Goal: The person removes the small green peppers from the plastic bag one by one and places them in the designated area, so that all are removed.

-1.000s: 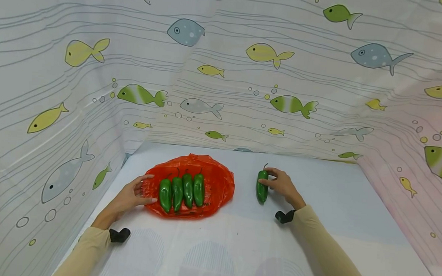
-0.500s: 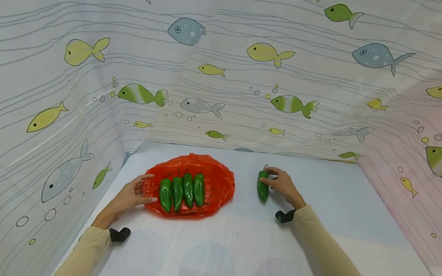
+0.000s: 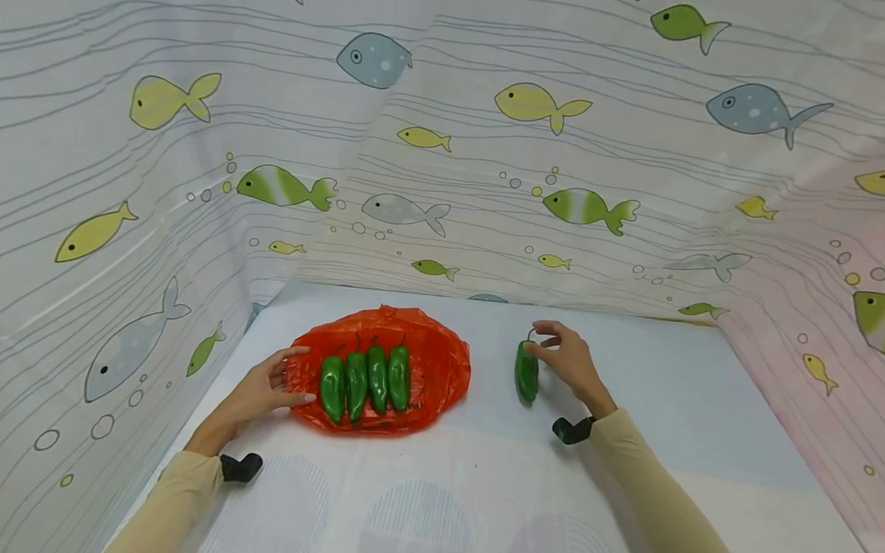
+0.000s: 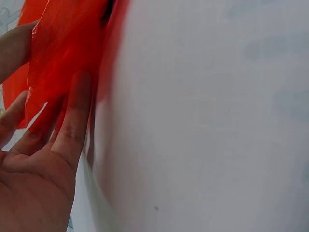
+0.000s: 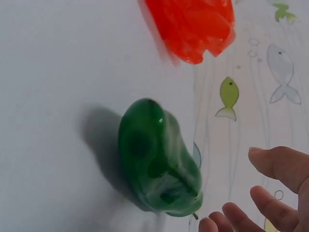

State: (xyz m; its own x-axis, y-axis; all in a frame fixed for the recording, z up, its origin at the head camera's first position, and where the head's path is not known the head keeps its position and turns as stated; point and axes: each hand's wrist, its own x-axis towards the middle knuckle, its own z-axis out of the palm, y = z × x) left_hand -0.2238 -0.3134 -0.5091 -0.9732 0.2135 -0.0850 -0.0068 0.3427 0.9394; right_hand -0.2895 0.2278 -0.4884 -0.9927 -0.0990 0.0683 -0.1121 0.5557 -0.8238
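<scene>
In the head view my left hand rests at the left rim of a crinkled red plastic bag, thumb and fingers spread. The left wrist view shows its extended fingers against the red plastic. Several green peppers lie side by side on the bag, stems pointing away. To the right, a single green pepper lies on the table. My right hand is beside its stem end, overlapping it in the head view. The right wrist view shows the fingers loosely bent and apart from this pepper.
A white tablecloth with pale arch shapes covers the table. Fish-patterned curtains enclose the back and both sides. A black wrist camera sits at the right wrist, another black camera at the left.
My right hand has loosened from the single pepper, its fingers shifting up and back toward the stem end. My left hand and the peppers on the bag stay in place.
</scene>
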